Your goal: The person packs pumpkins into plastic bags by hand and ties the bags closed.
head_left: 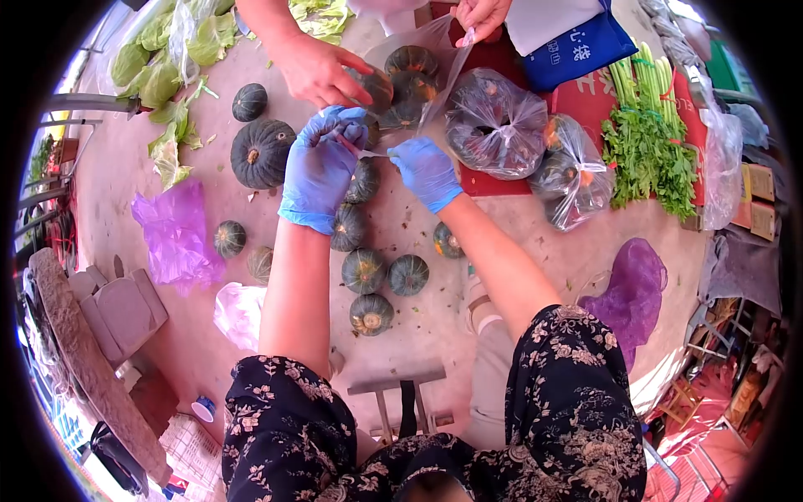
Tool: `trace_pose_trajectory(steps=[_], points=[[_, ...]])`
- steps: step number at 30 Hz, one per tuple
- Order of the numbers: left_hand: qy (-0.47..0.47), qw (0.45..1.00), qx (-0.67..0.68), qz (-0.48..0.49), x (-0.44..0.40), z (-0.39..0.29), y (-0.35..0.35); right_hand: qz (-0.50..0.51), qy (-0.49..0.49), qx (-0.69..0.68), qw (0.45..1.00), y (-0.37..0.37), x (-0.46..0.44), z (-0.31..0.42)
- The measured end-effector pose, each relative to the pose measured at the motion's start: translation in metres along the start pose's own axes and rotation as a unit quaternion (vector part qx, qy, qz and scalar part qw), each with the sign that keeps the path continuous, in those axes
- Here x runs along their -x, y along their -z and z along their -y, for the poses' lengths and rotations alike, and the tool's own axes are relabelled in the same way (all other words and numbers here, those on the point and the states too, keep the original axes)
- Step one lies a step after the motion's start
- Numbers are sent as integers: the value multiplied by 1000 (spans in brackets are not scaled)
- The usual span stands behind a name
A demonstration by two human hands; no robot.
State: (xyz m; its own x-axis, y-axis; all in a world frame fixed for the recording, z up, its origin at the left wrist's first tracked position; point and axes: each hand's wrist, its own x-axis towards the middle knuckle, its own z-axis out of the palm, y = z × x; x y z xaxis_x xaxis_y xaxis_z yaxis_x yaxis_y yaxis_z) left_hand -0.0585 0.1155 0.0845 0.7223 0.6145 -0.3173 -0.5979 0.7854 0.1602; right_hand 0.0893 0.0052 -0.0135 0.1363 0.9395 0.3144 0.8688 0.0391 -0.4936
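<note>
My left hand [316,171], in a blue glove, is closed with its fingertips pinched together. My right hand [428,174], gloved too, pinches one end of a thin whitish plastic strip [374,154] that stretches across to my left hand. Green pumpkins lie on the floor below, among them a large pumpkin [261,154] left of my left hand and a small pumpkin [365,270] between my forearms. Beyond my hands, another person's hand [322,71] touches a pumpkin beside a clear plastic bag [443,50] with pumpkins in it. That person's other hand [483,15] grips the bag's edge.
Tied bags of pumpkins [499,125] stand on the right, near bundled celery [652,134] and a blue bag [581,54]. Cabbages [159,84] lie far left. Purple plastic [180,234] and a purple mesh bag [631,297] flank my arms. A stool [397,385] is close in front.
</note>
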Motion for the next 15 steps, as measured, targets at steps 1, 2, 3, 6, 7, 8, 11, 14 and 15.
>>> trace_pose_trajectory(steps=[1,2,3,6,7,8,11,14,15], points=[[-28,998,-37,-37,3,2,-7,8,-4,3,1000,0,0,0],[-56,993,-75,-74,5,4,-12,11,3,3,1000,0,2,-1],[-61,990,-111,-55,4,3,-9,15,8,2,1000,1,5,0],[-85,972,-215,-46,-1,7,-8,-4,4,-11,1000,3,5,2],[-83,960,-262,-59,-3,9,-17,-15,0,-17,1000,5,4,3],[-66,952,-296,-39,-9,10,-19,-17,-3,-11,1000,5,3,3],[-22,928,-371,5,-35,9,-29,-41,-14,-25,999,9,1,1],[-6,879,-476,-42,-41,17,-67,-92,-40,-96,990,25,4,-6],[-17,888,-455,-62,-57,15,-58,-105,-49,-114,987,30,4,-16]])
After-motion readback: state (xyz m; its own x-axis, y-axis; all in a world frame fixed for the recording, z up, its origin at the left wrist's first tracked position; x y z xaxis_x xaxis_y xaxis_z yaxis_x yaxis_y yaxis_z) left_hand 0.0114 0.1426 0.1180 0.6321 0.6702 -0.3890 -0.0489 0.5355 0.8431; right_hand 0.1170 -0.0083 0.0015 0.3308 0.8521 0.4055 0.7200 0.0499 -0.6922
